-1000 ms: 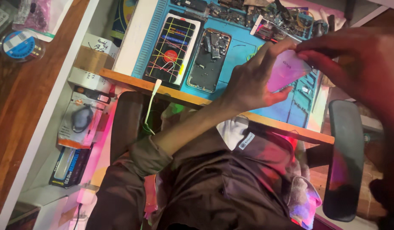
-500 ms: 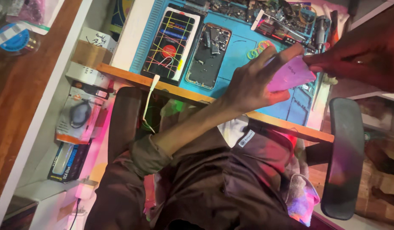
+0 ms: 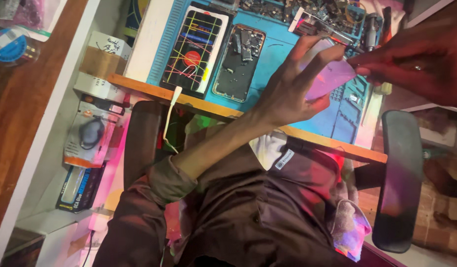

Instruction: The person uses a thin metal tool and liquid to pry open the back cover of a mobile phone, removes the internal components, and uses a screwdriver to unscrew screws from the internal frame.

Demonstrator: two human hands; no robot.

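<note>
Both hands meet over a blue work mat [image 3: 283, 49] at the desk's wooden edge [image 3: 199, 101]. The left hand [image 3: 288, 91] has its fingers spread and curled around a thin, pinkish translucent sheet [image 3: 332, 76], supporting it from below and at the side. The right hand [image 3: 416, 62] pinches the sheet's upper right corner between thumb and fingertips pressed together. The sheet hangs just above the mat and hides part of it.

On the mat to the left lie a phone with a cracked, colour-streaked screen [image 3: 191, 52] and, just beside it, an opened phone body [image 3: 238, 62] showing its inner parts. Small metal parts and tools [image 3: 332, 15] crowd the mat's far edge. A white cable [image 3: 170, 118] dangles off the desk edge. Packaged items [image 3: 87, 138] sit on white shelving at left, and a black chair armrest [image 3: 399, 183] stands at right.
</note>
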